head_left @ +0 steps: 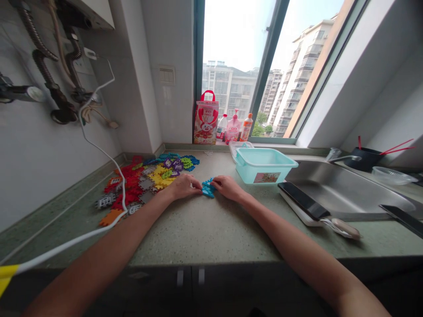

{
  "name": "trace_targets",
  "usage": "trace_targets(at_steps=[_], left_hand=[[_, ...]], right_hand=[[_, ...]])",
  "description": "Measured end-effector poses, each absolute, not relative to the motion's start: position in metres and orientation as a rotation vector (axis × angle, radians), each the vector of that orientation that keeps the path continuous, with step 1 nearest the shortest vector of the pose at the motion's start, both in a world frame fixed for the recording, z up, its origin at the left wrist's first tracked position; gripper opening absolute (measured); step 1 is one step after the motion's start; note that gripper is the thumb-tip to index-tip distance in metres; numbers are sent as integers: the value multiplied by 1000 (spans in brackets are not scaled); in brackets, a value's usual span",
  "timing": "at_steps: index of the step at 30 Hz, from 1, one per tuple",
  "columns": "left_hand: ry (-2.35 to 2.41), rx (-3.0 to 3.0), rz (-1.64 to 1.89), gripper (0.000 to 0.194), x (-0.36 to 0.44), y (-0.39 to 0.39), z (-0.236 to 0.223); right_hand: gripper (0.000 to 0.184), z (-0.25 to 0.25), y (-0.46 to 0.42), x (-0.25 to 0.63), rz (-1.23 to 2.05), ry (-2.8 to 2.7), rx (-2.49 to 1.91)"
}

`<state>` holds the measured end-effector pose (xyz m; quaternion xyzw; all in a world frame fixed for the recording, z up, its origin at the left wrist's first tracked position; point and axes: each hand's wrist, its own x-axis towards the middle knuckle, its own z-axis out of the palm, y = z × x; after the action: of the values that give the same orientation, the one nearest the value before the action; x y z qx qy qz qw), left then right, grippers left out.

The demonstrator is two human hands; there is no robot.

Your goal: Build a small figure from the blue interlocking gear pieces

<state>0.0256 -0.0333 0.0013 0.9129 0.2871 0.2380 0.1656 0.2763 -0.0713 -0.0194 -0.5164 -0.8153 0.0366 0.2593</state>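
Observation:
Blue interlocking toy pieces are at the middle of the counter, between my two hands. My left hand grips their left side with thumb and fingers pinched. From the other side, my right hand pinches the upper right part, its fingers curled. Whether the blue pieces are joined is too small to tell. To the left lies a spread of similar toy pieces in several colours: red pieces, yellow pieces, purple pieces and an orange piece.
A turquoise plastic tub stands right of my hands, beside the steel sink. A black phone lies at the sink's near left edge. A white cable crosses the counter's left side. Bottles line the windowsill.

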Motion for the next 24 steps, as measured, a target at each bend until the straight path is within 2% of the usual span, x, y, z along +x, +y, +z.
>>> trace_targets(at_steps=[6,12,18,21,24], left_hand=[[986,2714,693,6,30,-46,8],[841,2642,692,3,29,-42,4],[842,2638,798,32,23,-36,2],[969,2635,963,32,24,-33,0],[1018,2661,950,30,27,-30,-4]], right_hand=[[27,-18,-74,273,45,-2238,-1433],[33,-17,-70,285,100,-2228,-1348],[32,-31,-55,307,26,-2195,-1358],[29,-36,-51,309,104,-2184,-1344],[31,-34,-51,307,184,-2073,-1354]])
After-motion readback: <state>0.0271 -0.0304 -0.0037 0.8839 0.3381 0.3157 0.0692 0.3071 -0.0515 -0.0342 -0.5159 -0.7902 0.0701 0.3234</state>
